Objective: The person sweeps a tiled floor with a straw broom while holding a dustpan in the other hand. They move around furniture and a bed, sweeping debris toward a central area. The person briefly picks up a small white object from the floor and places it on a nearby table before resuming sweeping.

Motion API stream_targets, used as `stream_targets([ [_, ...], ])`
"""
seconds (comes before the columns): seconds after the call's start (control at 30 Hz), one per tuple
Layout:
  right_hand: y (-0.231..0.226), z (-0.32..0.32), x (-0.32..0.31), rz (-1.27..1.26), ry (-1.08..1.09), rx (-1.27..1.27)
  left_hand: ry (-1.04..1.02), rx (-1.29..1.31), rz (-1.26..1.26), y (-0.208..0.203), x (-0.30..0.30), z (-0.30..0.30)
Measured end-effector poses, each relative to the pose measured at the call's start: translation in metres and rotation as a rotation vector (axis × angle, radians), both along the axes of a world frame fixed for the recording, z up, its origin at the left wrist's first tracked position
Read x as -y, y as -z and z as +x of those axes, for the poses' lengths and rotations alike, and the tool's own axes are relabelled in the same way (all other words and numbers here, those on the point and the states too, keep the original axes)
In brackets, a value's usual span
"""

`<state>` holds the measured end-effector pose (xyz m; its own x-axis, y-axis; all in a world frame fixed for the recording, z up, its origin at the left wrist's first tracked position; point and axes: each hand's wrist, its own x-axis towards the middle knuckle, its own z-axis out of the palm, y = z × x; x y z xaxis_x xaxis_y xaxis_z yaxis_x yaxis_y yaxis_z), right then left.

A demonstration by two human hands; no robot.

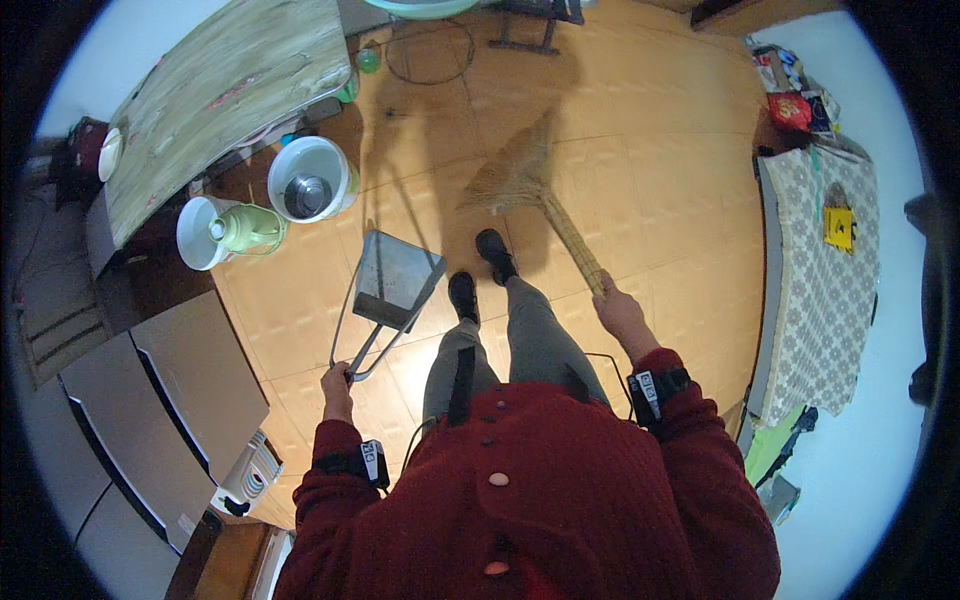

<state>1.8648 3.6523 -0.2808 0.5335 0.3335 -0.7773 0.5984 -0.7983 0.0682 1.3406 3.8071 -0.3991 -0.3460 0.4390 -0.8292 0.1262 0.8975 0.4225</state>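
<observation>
My left hand [338, 391] is closed round the handle of a grey metal dustpan [392, 275], which hangs in front of my left foot. In my right hand [622, 316] is the straw-coloured handle of a broom [572, 240]. Its fanned bristles [515, 172] point forward and to the left, just beyond my feet. Whether they touch the floor I cannot tell. Dark shoes [494, 252] stand between the two tools.
A long table [230, 90] runs along the left. Below it stand a white bucket [317, 160] and a pale green thermos [246, 228] by another white bucket [196, 232]. Grey cabinets [190, 370] line the near left. On the right is a patterned covered surface [815, 270] holding a yellow packet [839, 229].
</observation>
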Motion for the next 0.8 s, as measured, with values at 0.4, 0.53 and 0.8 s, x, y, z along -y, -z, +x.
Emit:
stream_targets([
  [0.4,0.056,-0.035,-0.085,0.024,-0.306,-0.034,-0.04,-0.002,-0.03,-0.005,0.016,-0.036],
  [0.53,0.042,-0.02,-0.079,0.033,-0.22,0.042,-0.09,-0.05,-0.073,-0.011,0.022,-0.053],
  [0.8,-0.016,0.047,-0.147,0.029,-0.5,0.098,0.062,-0.336,-0.239,0.026,0.04,-0.091],
])
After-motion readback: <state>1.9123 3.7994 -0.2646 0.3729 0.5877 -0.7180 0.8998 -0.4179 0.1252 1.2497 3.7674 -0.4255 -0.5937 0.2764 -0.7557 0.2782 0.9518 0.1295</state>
